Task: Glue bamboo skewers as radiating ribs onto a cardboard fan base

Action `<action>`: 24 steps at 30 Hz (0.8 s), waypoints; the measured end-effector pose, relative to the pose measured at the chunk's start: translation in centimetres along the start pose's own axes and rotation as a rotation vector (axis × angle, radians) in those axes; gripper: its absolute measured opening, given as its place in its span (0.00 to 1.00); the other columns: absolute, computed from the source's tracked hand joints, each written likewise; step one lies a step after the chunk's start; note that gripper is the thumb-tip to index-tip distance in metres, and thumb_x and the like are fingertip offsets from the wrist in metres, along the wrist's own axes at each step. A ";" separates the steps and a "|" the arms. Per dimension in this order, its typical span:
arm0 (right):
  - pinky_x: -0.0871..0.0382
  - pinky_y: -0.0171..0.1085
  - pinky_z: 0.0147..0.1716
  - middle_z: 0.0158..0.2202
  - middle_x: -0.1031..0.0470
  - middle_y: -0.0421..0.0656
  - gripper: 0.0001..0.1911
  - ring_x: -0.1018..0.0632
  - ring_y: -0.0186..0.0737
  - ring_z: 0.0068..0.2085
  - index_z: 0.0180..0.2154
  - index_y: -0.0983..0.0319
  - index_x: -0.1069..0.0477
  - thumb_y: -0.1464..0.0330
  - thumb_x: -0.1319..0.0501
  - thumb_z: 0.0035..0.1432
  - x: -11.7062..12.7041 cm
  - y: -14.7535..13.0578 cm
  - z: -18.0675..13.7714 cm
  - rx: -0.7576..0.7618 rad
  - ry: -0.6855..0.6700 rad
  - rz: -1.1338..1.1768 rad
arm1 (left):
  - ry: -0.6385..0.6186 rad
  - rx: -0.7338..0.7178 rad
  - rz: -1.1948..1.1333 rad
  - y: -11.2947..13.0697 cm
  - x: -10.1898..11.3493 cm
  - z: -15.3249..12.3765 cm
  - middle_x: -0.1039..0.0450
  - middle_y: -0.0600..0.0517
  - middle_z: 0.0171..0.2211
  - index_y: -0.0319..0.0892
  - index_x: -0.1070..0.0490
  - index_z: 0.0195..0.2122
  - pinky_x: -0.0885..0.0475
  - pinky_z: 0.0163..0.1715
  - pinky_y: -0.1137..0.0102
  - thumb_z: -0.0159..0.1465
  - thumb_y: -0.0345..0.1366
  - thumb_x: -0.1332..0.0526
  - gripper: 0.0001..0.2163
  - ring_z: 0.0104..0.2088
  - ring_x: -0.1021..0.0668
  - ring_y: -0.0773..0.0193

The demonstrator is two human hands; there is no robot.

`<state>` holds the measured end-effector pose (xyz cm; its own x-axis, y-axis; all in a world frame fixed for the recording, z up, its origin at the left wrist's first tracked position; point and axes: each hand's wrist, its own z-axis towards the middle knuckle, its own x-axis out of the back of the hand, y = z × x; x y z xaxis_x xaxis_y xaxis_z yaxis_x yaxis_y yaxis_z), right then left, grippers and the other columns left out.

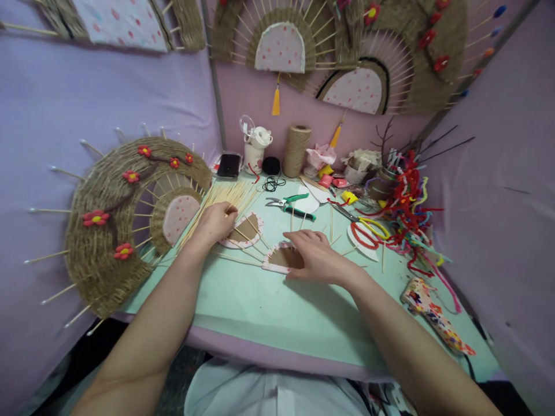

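Observation:
My left hand reaches into a pile of thin bamboo sticks at the back left of the green table, its fingers curled and pinching among them. My right hand lies flat, fingers spread, pressing on a half-round cardboard piece with a pink patterned rim. A second half-round piece with sticks glued across it lies just behind, between the two hands. Loose sticks fan out from both pieces.
Green-handled pliers and red-and-yellow scissors lie behind my right hand. A twine spool, a white pot and pipe cleaners crowd the back and right. A large woven fan leans at left.

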<state>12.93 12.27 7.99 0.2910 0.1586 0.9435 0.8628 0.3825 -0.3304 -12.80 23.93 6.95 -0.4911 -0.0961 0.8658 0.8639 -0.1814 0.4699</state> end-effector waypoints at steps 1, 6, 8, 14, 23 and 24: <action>0.49 0.56 0.59 0.59 0.33 0.54 0.45 0.36 0.57 0.61 0.62 0.61 0.42 0.56 0.30 0.44 -0.2 0.0 0.5 -0.001 -0.029 -0.005 | -0.004 0.002 -0.006 -0.1 0.0 0.0 0.20 0.48 0.38 0.42 0.23 0.38 0.31 0.40 0.69 0.58 0.35 0.44 0.12 0.39 0.22 0.58; 0.53 0.57 0.60 0.58 0.33 0.56 0.49 0.35 0.58 0.60 0.64 0.61 0.45 0.56 0.31 0.43 -0.9 0.0 1.6 0.003 -0.049 0.005 | -0.047 -0.012 0.000 -0.4 0.0 0.6 0.20 0.47 0.39 0.41 0.23 0.39 0.30 0.40 0.69 0.59 0.35 0.43 0.12 0.41 0.21 0.57; 0.53 0.56 0.61 0.58 0.33 0.54 0.47 0.35 0.57 0.60 0.64 0.60 0.44 0.54 0.31 0.45 -0.9 0.0 1.6 0.016 -0.037 0.027 | -0.056 -0.027 0.028 -0.3 0.1 1.4 0.20 0.47 0.41 0.41 0.23 0.41 0.31 0.40 0.69 0.59 0.35 0.43 0.12 0.42 0.21 0.57; 0.48 0.54 0.60 0.60 0.33 0.54 0.39 0.35 0.57 0.61 0.62 0.61 0.40 0.55 0.34 0.52 0.2 -0.6 4.2 0.017 -0.052 0.062 | -0.164 -0.025 0.095 1.0 0.5 2.7 0.20 0.44 0.44 0.40 0.22 0.42 0.30 0.42 0.69 0.59 0.30 0.43 0.13 0.45 0.21 0.56; 0.32 0.34 0.44 0.45 0.20 0.46 0.15 0.22 0.39 0.44 0.49 0.63 0.25 0.69 0.39 0.60 0.3 0.0 14.1 -0.141 -0.042 0.146 | -0.303 -0.204 0.145 1.0 -0.5 4.3 0.23 0.46 0.49 0.41 0.23 0.46 0.30 0.45 0.72 0.56 0.25 0.44 0.19 0.48 0.23 0.59; 0.32 0.34 0.44 0.45 0.20 0.46 0.14 0.22 0.39 0.44 0.47 0.63 0.24 0.70 0.39 0.60 0.1 0.1 14.6 -0.145 -0.046 0.141 | -0.318 -0.216 0.158 0.8 -0.7 4.7 0.23 0.46 0.49 0.41 0.23 0.46 0.30 0.45 0.73 0.57 0.26 0.44 0.18 0.47 0.23 0.60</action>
<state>7.04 25.61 7.62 0.3970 0.2441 0.8848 0.8662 0.2189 -0.4491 -11.23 28.49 7.48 -0.2663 0.1622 0.9501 0.8659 -0.3927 0.3098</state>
